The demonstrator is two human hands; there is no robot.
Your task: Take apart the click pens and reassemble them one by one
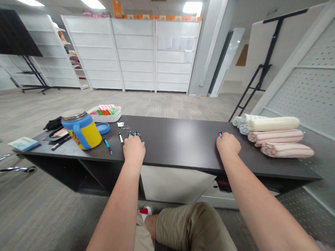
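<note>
L fingers (pixel 133 140), pen ends (pixel 135 134) just past

We see a table top of dark, nearly black grey (pixel 173 136). The mug (pixel 93 138) is yellow and blue, and the lid (pixel 103 127) has a similar blue. One slim pen (pixel 108 146) is turquoise and black, the pale marker (pixel 121 138) is white and black, and the pens (pixel 135 134) at the left hand (pixel 134 148) show turquoise and black. The upper roll (pixel 276 124) is cream; the pink rolls (pixel 286 150) carry stripes (we find these darker, rather reddish). The packets (pixel 106 110) mix orange, green and pinkish red.
</note>
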